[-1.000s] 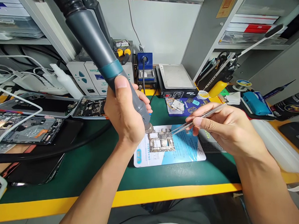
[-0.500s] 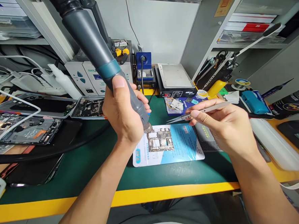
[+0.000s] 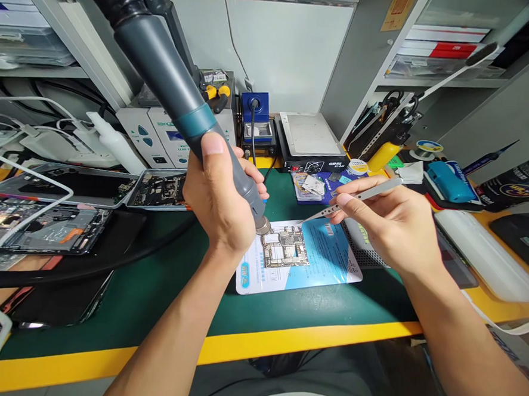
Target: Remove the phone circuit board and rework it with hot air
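My left hand (image 3: 222, 194) is wrapped round the handle of a dark grey hot air gun (image 3: 162, 73), its metal nozzle pointing down at the upper left of a small circuit board (image 3: 285, 248). The board lies on a white and blue printed card (image 3: 335, 259). From the right, my right hand (image 3: 382, 220) pinches a pair of metal tweezers (image 3: 358, 196). The tweezers' tips hover close to the board's upper right edge; I cannot tell if they touch it. Nothing shows between the tips.
A green mat (image 3: 164, 311) covers the bench. Opened phones (image 3: 64, 225) and a black hose lie at left. Behind stand a hot air station (image 3: 166, 129), a soldering iron stand (image 3: 256, 124) and a heating plate (image 3: 312, 136). Bottles, solder and a clear case (image 3: 487, 253) sit at right.
My right hand has moved slightly left and down, bringing the tweezers' tips nearer the board's upper edge. My left hand and the hot air gun have hardly shifted.
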### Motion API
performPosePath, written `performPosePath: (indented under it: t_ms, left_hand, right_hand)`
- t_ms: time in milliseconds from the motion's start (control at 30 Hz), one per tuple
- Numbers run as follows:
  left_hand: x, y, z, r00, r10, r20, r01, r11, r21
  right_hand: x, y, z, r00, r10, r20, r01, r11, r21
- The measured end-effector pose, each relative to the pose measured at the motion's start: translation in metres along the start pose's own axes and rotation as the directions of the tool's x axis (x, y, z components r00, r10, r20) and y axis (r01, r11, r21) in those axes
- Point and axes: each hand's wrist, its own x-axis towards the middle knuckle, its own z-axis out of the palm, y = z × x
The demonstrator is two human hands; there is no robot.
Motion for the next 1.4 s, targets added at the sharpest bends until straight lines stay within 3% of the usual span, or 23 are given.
performPosePath:
  t_ms: [167, 367, 1033, 1400]
  left_hand:
    - [0.0007, 0.0006, -0.0004, 1.000, -0.003, -0.006, 0.003, 1.000, 0.014]
    - [0.0008, 0.0010, -0.0018, 1.000, -0.006, -0.007, 0.006, 1.000, 0.023]
    - [0.0005, 0.0020, 0.0006, 1.000, 0.000, -0.012, 0.000, 1.000, 0.019]
    - [0.0001, 0.0033, 0.0000, 1.000, 0.011, -0.005, -0.011, 0.999, 0.052]
  right_hand:
    - [0.0030, 0.0021, -0.0026, 0.997, -0.017, -0.069, 0.018, 1.000, 0.014]
    - [0.0028, 0.0015, -0.0014, 1.000, 0.026, 0.007, -0.026, 0.999, -0.021]
    - [0.0025, -0.0001, -0.0007, 0.995, 0.071, 0.072, -0.066, 0.995, -0.070]
    - [-0.0005, 0.0042, -0.0007, 0.966, 0.111, 0.234, -0.037, 0.953, -0.300]
